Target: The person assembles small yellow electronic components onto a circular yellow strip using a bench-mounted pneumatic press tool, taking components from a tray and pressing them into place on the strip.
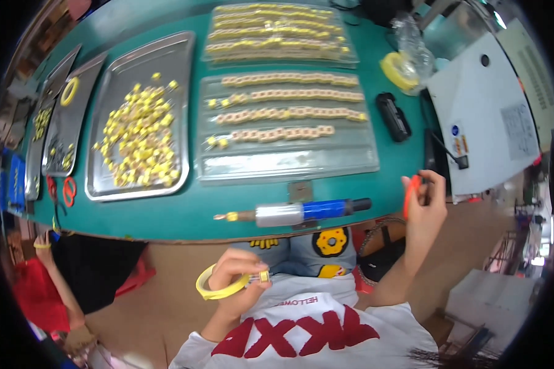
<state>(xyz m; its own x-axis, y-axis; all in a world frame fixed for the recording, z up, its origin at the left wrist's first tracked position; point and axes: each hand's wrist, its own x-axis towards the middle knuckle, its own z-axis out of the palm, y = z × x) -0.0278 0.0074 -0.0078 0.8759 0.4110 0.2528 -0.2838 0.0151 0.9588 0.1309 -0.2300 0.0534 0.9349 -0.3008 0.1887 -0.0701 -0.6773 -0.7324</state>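
My left hand [237, 277] is down in my lap, below the table edge, holding a yellow tape roll [218, 287] and pinching a small yellow component [264, 276] at its fingertips. Raised at the right end of the table, my right hand [425, 203] grips a pair of red-handled snips [410, 194]. A blue and clear cylindrical tool [292, 213] with a brass tip lies along the front edge of the green table [184, 218] between the two hands.
A metal tray [181, 67] of loose yellow components stands at the left. Two clear plastic trays [289, 163] hold rows of components. A black block [393, 115], a yellow tape roll [395, 71] and a white machine [483, 117] are at the right. Another person in red [37, 289] sits at lower left.
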